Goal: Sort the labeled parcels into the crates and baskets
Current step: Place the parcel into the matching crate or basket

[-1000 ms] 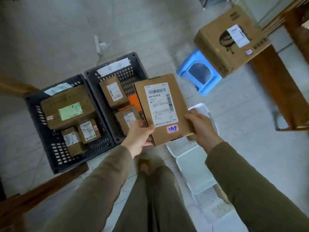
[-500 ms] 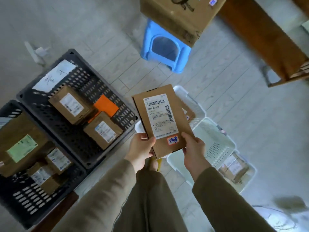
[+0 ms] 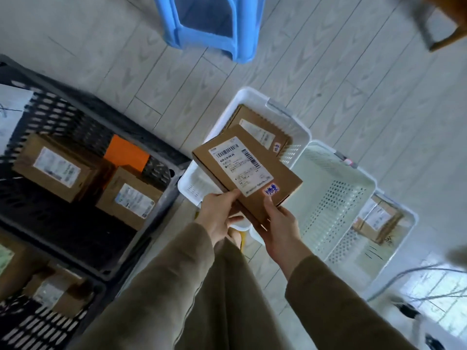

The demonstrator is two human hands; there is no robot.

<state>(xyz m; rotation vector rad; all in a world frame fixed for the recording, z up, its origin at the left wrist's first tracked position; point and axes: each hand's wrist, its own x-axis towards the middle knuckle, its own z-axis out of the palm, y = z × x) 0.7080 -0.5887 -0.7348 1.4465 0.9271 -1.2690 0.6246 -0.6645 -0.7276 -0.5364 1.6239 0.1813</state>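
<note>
Parcel in your hands: one flat brown cardboard parcel [image 3: 246, 170], tilted, with a white shipping label carrying barcodes and a small sticker with blue handwriting at the near corner.
Where it is: you hold it in the air over the near end of the first white basket [image 3: 249, 93], not resting on anything.
Your left hand [image 3: 219, 213]: it grips the parcel's near left edge, thumb on top at the label's edge, fingers underneath.
Your right hand [image 3: 280, 223]: it grips the near corner, thumb lying beside the sticker, fingers beneath the box.
White baskets: three in a row on the floor, touching side to side. The first holds one labeled box [image 3: 260, 130], the second [image 3: 336, 203] stands to its right, and the third [image 3: 364, 261] holds one labeled box [image 3: 376, 218].
Black crates: two on your left. The nearer-centre crate [image 3: 75, 117] holds two brown labeled boxes [image 3: 55, 168] [image 3: 131, 195] and one orange item [image 3: 126, 152]. The lower crate [image 3: 32, 327] holds boxes cut off by the frame edge; you cannot count them.
Blue stool [image 3: 202, 21]: one, on the floor beyond the baskets.
</note>
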